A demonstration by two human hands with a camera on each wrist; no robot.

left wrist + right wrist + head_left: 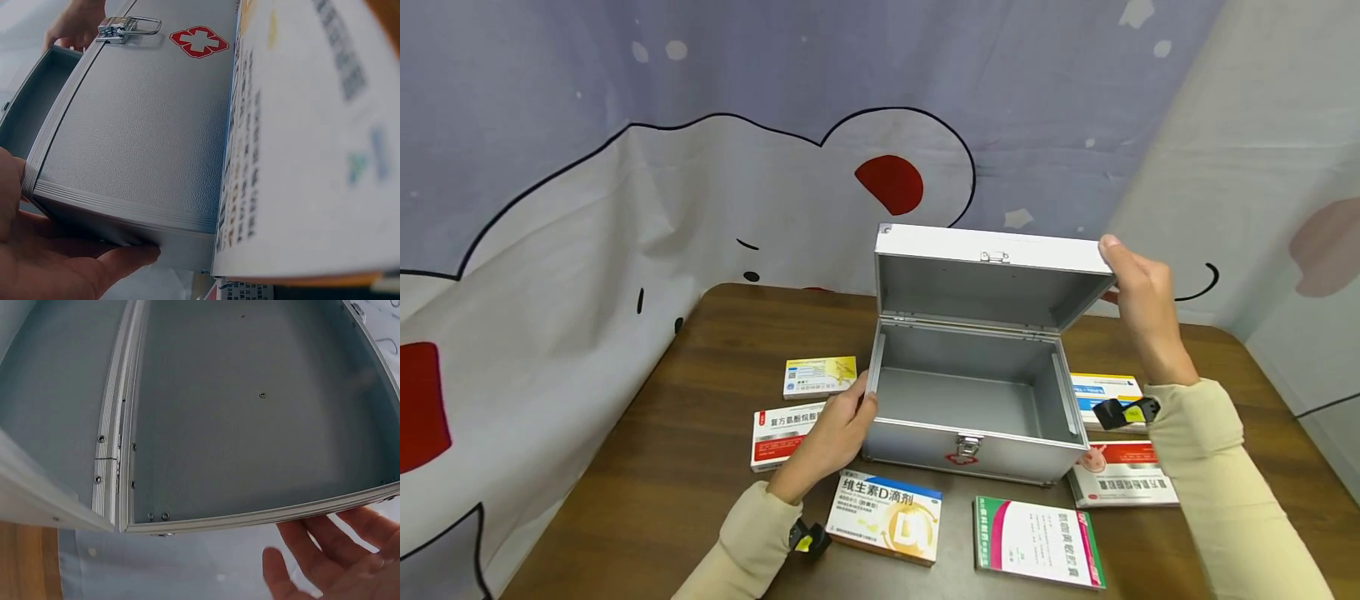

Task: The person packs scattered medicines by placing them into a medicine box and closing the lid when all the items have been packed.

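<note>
Long, plain pale yellow sleeves [1221, 458] worn, cuffs [1197, 417] loosely gathered, a small black device [1107, 413] strapped at each wrist, marked with a bright yellow-green patch [1133, 412]

Silver case [917, 442], red-and-white cross emblem [961, 459] on its front, upright on the brown wooden table [647, 475], hinged lid [970, 287] raised.

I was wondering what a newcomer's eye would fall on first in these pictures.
Probably the open silver case mid-table, the left hand gripping its side and the right hand at its raised lid. Next, perhaps, the medicine boxes lying around it, and the red patch on the curtain behind.
</note>
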